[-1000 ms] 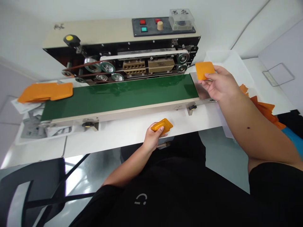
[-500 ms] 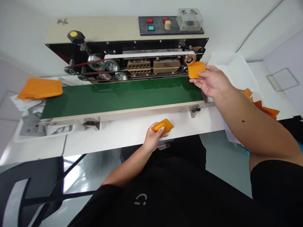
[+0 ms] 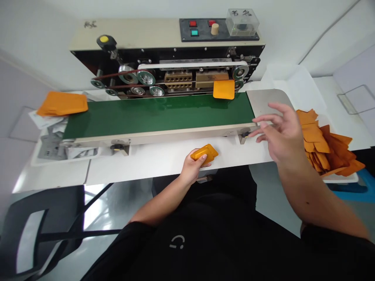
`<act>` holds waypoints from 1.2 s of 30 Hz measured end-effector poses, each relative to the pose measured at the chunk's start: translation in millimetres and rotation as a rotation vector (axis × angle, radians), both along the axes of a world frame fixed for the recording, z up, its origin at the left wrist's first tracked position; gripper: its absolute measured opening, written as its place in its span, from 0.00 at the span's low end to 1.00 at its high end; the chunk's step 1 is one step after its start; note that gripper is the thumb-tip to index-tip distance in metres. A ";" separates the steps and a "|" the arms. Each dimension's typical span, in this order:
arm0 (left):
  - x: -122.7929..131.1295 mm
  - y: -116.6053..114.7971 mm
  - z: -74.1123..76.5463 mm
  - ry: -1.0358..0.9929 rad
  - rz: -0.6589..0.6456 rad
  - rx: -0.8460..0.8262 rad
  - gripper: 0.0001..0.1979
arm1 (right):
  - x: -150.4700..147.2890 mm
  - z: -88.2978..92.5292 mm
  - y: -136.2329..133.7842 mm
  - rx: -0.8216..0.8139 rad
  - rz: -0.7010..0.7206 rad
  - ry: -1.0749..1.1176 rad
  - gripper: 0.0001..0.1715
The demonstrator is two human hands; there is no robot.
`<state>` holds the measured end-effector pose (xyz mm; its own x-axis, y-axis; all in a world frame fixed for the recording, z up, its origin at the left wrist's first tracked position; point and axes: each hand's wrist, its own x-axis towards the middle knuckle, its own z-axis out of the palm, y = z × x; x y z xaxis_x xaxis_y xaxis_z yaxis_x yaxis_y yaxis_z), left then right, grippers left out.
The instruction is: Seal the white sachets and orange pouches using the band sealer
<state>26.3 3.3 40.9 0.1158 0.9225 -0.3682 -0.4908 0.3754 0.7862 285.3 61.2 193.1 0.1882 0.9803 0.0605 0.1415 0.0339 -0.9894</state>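
Observation:
My left hand (image 3: 191,166) is closed around a few small orange pouches (image 3: 205,153) by the front edge of the white table. Over the right end of the sealing machine, my right hand (image 3: 283,132) is in the air with its fingers apart and nothing in them. One orange pouch (image 3: 224,89) hangs from the band sealer (image 3: 166,54), its top edge at the belts and its lower part over the green conveyor belt (image 3: 158,119). At the belt's left end lies a stack of orange pouches (image 3: 63,104).
On the right, a white bin (image 3: 342,178) holds a heap of orange pouches (image 3: 319,142). A clear plastic bin (image 3: 304,84) stands behind it. Grey and white packets fill a tray (image 3: 35,159) at the left. A black chair (image 3: 26,230) is at lower left.
My right hand has let go of the pouch and drawn back toward me, to the right. The pouch has moved left into the sealer. The camera view has shifted slightly.

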 end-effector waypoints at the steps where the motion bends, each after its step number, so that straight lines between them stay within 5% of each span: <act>1: 1.2 -0.7 1.1 -0.001 -0.002 0.005 0.27 | -0.4 -5.5 -16.6 0.026 0.020 0.012 0.28; 6: 11.8 -5.0 14.4 -0.029 -0.044 0.015 0.28 | -8.5 -49.7 -67.0 0.001 0.109 0.064 0.24; 13: 29.2 -13.1 38.3 -0.002 -0.033 0.122 0.28 | -29.0 -90.6 -76.1 -0.139 0.231 0.002 0.22; 18: 29.8 -18.2 42.4 0.015 -0.061 0.116 0.24 | -40.4 -94.3 -76.9 -0.154 0.122 0.139 0.14; 29: 27.8 -23.0 34.9 -0.115 -0.049 -0.008 0.27 | -57.4 -98.1 -76.6 -0.225 0.115 0.350 0.20; 36: 23.9 -21.7 34.7 -0.110 -0.016 -0.025 0.29 | -46.6 -75.8 -59.6 -0.222 0.005 0.432 0.25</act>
<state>50.2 -18.4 75.6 0.1715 0.9108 -0.3755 -0.5671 0.4029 0.7184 238.7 1.6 117.3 0.1449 0.9617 -0.2325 -0.2839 -0.1847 -0.9409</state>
